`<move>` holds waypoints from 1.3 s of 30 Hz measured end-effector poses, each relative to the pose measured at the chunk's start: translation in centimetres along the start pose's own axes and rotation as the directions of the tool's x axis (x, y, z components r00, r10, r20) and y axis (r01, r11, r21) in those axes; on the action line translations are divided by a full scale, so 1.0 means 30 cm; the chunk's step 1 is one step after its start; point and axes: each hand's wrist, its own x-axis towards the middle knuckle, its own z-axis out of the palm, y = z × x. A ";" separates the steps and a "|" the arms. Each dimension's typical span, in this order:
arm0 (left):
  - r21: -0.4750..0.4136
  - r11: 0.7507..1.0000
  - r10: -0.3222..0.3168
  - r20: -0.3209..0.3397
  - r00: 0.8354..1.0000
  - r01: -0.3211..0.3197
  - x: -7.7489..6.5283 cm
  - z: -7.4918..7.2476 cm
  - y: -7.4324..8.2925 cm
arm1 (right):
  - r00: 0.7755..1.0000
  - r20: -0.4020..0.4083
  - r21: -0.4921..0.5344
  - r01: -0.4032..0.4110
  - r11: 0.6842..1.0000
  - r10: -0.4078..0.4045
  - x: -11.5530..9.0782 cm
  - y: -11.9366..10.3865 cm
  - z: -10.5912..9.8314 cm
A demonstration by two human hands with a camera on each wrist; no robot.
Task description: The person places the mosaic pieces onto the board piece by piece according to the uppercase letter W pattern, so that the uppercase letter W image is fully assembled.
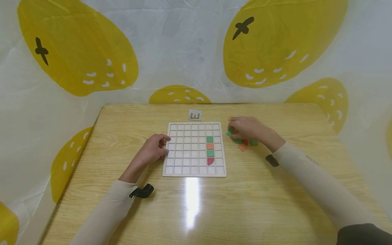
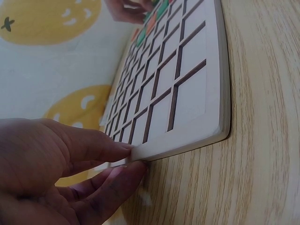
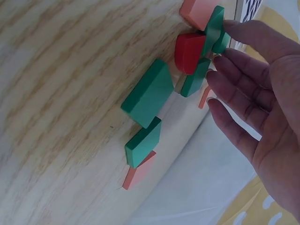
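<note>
A pale wooden grid board (image 1: pixel 186 175) lies on the table, with a column of tiles near its right side: a green square (image 1: pixel 209 139), an orange square (image 1: pixel 210 146), another green square and a red rounded piece (image 1: pixel 210 161). My left hand (image 1: pixel 152 148) pinches the board's left edge, thumb and fingertips at the rim. To the right of the board, my right hand (image 1: pixel 248 128) bends over a loose cluster of tiles. In the right wrist view its thumb and fingertips close around a small green tile (image 3: pixel 221 43), beside a tilted green piece (image 3: pixel 213 31) and a red piece (image 3: pixel 187 52).
Loose green tiles (image 3: pixel 149 93) and orange tiles (image 1: pixel 243 147) lie scattered around the right hand. A small printed pattern card (image 1: pixel 195 115) sits behind the board. A fabric backdrop with yellow fruit prints (image 1: pixel 180 51) stands along the far table edge.
</note>
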 end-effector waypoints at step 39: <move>0.003 1.000 0.000 -0.005 1.000 0.000 0.007 -0.002 -0.002 | 0.994 -0.038 0.097 0.111 0.989 -0.107 -0.006 -0.127 -0.068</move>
